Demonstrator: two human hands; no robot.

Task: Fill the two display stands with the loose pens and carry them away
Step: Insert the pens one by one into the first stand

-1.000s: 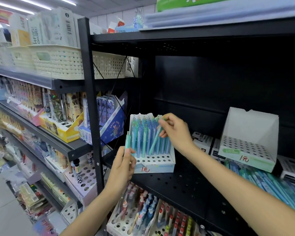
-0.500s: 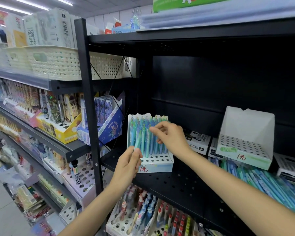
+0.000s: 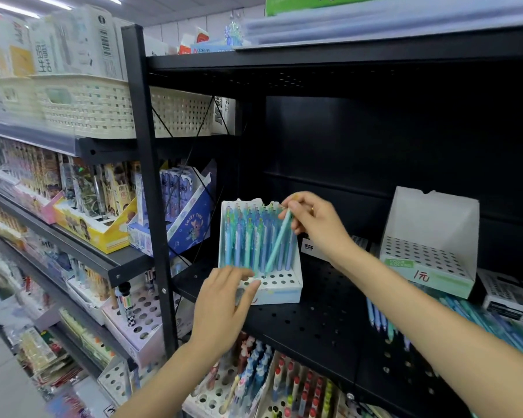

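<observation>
Right hand (image 3: 316, 224): it pinches one teal pen (image 3: 277, 241) near its top end, between thumb and fingers. The pen is tilted, and its lower tip is at the holes of the left display stand (image 3: 284, 289).
Left hand (image 3: 224, 303): the fingers are straight and relaxed and hold nothing. The fingertips rest on the front left corner of the left display stand.
Left display stand: a white box with a holed top, it stands on the black perforated shelf (image 3: 308, 324). Many blue and teal pens stand upright in its back rows; the front rows of holes are open.
Right display stand (image 3: 429, 254): white with a green front strip, it stands further right on the same shelf, well apart from the left one. I see no pens in its holes.
Loose pens (image 3: 471, 321): a pile of blue and teal pens lies flat on the shelf, in front of and below the right display stand.
Surroundings: cream baskets (image 3: 97, 107) are on the upper shelf at the left, and other pen boxes are on the lower shelves.
</observation>
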